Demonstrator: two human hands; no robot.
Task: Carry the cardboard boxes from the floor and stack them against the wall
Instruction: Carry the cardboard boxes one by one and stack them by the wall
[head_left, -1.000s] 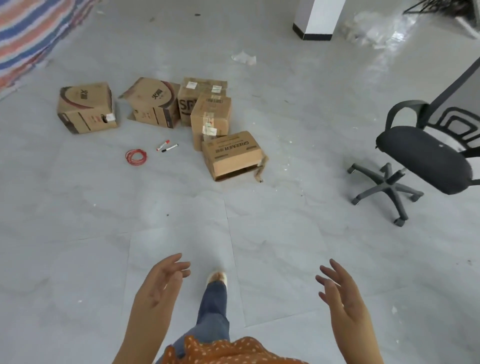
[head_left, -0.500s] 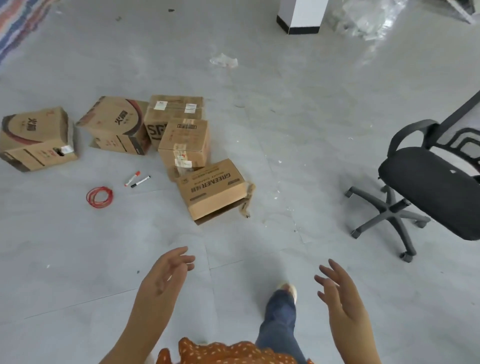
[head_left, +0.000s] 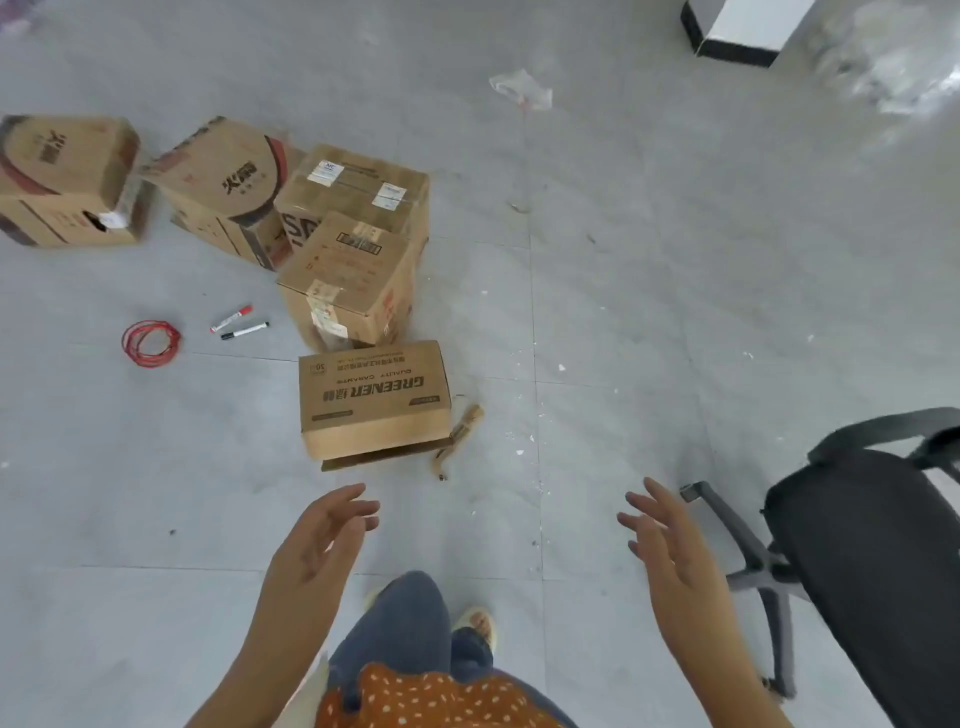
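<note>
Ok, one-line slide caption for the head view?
Both hands, left and right, open and empty above the floor, near the GREENER box in front of four other cardboard boxes.

Left hand, right hand outstretched, empty

"GREENER" and "QUALITY" are printed, upside down to the camera, on the nearest cardboard box, with "30" at one corner. Large letters "SA" are seen on the labelled box behind.
</note>
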